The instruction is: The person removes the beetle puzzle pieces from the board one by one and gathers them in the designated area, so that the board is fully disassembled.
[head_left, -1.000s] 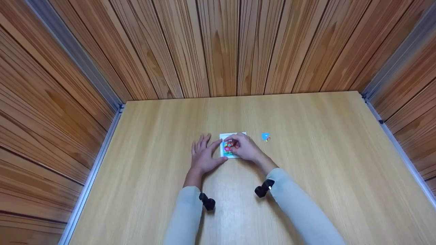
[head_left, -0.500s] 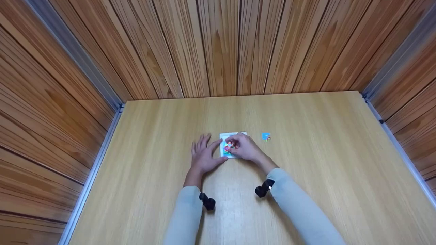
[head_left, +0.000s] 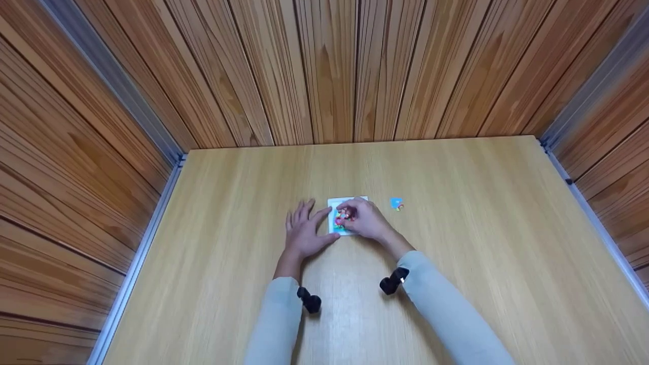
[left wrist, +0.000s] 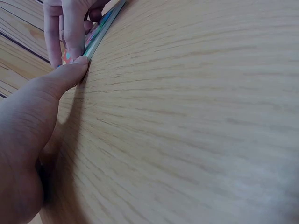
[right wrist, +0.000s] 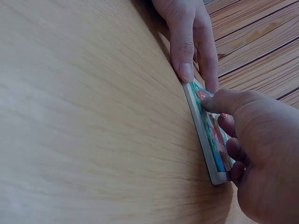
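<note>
White-bordered, rectangular, multicoloured picture board (right wrist: 200, 128) is lying flat on the pale wood-grain counter (head_left: 263, 177), its left side being touched by the spread-fingered left hand (head_left: 305, 235). Its right part's being covered by the curled right hand (head_left: 369, 220); tbh can't tell if anything's being pinched. A small flat blue piece (head_left: 395, 202) with a red-yellow corner is lying off to the right.

Board (head_left: 335, 227) partly behind right grip (head_left: 369, 220)
</note>
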The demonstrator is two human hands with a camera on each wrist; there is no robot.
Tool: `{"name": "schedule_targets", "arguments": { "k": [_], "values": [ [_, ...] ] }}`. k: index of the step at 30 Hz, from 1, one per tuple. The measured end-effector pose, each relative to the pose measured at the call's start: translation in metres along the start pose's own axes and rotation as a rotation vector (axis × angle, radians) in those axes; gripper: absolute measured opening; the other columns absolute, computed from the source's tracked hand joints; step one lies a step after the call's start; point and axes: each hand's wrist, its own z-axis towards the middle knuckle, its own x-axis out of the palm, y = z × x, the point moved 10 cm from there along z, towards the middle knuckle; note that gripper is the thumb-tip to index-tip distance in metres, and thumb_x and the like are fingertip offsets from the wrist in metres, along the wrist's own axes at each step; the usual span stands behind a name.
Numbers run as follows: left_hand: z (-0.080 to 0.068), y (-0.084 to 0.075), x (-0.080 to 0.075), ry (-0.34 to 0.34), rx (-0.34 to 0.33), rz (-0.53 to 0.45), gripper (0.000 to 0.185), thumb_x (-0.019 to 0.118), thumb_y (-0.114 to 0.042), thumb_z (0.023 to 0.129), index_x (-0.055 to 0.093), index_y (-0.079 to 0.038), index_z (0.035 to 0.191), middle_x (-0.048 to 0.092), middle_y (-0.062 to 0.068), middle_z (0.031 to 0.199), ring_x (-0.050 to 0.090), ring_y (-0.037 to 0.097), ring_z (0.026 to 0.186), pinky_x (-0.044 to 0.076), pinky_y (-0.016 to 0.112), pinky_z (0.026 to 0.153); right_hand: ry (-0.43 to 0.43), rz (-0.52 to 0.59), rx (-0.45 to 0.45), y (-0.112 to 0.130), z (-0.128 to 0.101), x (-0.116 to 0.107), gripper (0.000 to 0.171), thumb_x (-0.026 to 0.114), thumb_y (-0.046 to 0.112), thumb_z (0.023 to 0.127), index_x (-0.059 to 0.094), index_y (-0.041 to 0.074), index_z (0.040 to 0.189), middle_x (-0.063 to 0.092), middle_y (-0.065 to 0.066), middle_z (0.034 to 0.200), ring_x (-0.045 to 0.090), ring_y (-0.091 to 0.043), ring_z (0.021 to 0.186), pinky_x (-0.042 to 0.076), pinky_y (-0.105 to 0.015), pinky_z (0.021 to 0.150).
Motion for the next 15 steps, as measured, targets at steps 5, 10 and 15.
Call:
{"name": "schedule_targets", "arguments": {
  "k": [5, 10, 15],
  "values": [
    [0.0, 0.0, 0.0, 0.004, -0.001, -0.005, 0.083, 0.077, -0.064, 0.094, 0.055, -0.033, 0.167, 0.021, 0.013, 0.191, 0.005, 0.044, 0.18, -0.006, 0.072, 0.142, -0.007, -0.006, 0.01, 0.001, -0.001, -0.005, 0.035, 0.085, 0.007, 0.095, 0.079, 0.002, 0.129, 0.075, -0.016, 0.111, 0.065, -0.023, 0.104, 0.049, -0.031, 0.091],
    [0.0, 0.001, 0.001, 0.004, 0.002, -0.003, 0.083, 0.077, -0.065, 0.094, 0.055, -0.033, 0.168, 0.02, 0.012, 0.191, 0.005, 0.044, 0.18, -0.006, 0.073, 0.142, 0.02, 0.021, 0.04, -0.002, -0.004, -0.007, 0.035, 0.083, 0.008, 0.099, 0.078, 0.005, 0.134, 0.074, -0.014, 0.116, 0.065, -0.023, 0.107, 0.049, -0.031, 0.092],
    [0.0, 0.002, 0.001, 0.008, -0.005, 0.002, 0.083, 0.077, -0.066, 0.094, 0.055, -0.034, 0.168, 0.02, 0.012, 0.191, 0.005, 0.044, 0.18, -0.006, 0.072, 0.143, 0.028, 0.026, 0.044, -0.005, -0.006, -0.013, 0.035, 0.081, 0.006, 0.1, 0.078, 0.006, 0.135, 0.072, -0.014, 0.118, 0.066, -0.024, 0.108, 0.051, -0.029, 0.092]
  ]
}}
